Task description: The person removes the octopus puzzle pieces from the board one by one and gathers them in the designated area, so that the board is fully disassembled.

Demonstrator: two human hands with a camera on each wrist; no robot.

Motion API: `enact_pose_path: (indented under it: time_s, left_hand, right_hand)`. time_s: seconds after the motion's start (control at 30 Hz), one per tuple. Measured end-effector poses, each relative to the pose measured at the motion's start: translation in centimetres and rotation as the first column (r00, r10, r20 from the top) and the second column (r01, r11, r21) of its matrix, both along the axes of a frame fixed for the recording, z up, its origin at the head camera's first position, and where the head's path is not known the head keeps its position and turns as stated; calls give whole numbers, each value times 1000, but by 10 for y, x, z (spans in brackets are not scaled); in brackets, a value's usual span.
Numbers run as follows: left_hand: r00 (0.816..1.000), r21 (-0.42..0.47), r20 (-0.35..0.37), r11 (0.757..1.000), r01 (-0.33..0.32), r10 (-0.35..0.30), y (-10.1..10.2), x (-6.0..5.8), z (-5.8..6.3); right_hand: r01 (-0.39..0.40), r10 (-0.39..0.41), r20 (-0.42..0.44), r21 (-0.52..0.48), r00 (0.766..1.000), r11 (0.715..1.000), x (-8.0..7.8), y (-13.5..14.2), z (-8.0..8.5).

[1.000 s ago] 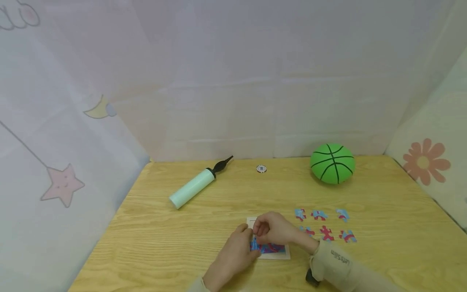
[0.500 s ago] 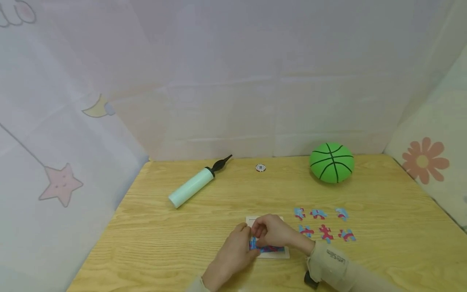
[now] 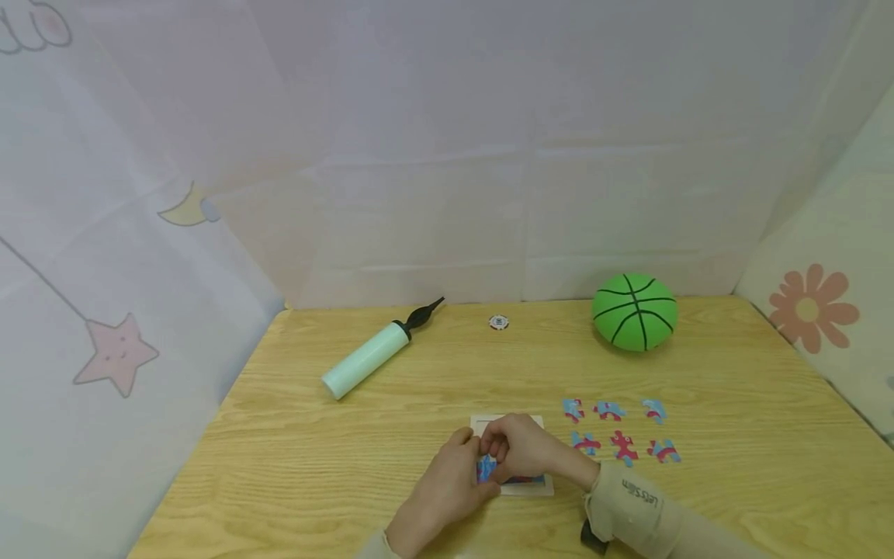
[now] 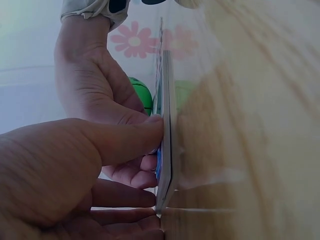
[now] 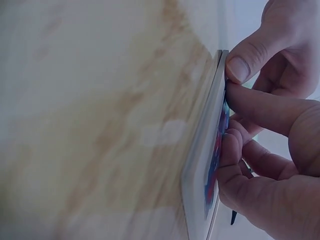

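Note:
A white-bordered puzzle frame lies flat on the wooden table, partly filled with blue and red pieces. My left hand holds its left side, the thumb at the near edge and the fingers along the left edge. Over the frame is my right hand, fingers curled and thumb tip low on the pieces. It pinches a puzzle piece that its own fingers mostly hide. In the right wrist view both thumbs sit close together at the frame's edge.
Several loose jigsaw pieces lie in two rows right of the frame. A green ball stands at the back right. Farther left are a poker chip and a mint-green hand pump. Printed cloth hangs around the table.
The right hand has shifted slightly down and left over the frame, its thumb now lower on the pieces. The left hand stays at the frame's left side. The loose pieces have not moved.

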State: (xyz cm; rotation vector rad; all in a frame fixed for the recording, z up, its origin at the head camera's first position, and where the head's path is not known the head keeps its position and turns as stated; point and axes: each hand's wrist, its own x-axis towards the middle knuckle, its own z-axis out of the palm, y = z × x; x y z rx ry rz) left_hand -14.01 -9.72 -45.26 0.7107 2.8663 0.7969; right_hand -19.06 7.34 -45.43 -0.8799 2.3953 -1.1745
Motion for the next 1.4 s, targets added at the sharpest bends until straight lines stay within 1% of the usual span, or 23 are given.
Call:
enact_pose_path:
  time_s: [0.1, 0.27, 0.43, 0.6, 0.83, 1.03, 1.2, 1.4]
  left_hand:
    - [1000, 5, 6, 1000, 9, -9, -1, 0, 0]
    - [1000, 2, -14, 1000, 27, -27, -2, -1, 0]
    - [999, -15, -12, 999, 41, -41, -2, 0, 3]
    - [999, -32, 20, 999, 40, -39, -3, -1, 4]
    - [999, -18, 0, 999, 47, -47, -5, -2, 3]
    - [999, -12, 2, 999, 37, -37, -5, -2, 2]
    - [998, -20, -9, 998, 56, -56, -7, -3, 4]
    - [997, -19, 16, 997, 78, -77, -9, -4, 4]
  right_hand:
    - [11, -11, -5, 20, 1000, 1000, 1, -1, 1]
    - [12, -11, -7, 36, 1000, 999, 2, -3, 1]
    - [3, -2, -13, 27, 1000, 1000, 2, -2, 0]
    - [3, -3, 4, 19, 1000, 1000, 2, -2, 0]
    - [7, -7, 10, 8, 1000, 1000, 2, -3, -1]
    - [8, -8, 17, 0, 1000, 1000, 2, -3, -1]
    - [6, -6, 23, -12, 1000, 1000, 2, -3, 0]
    - [18, -17, 56, -17, 998, 1000, 3, -2, 2]
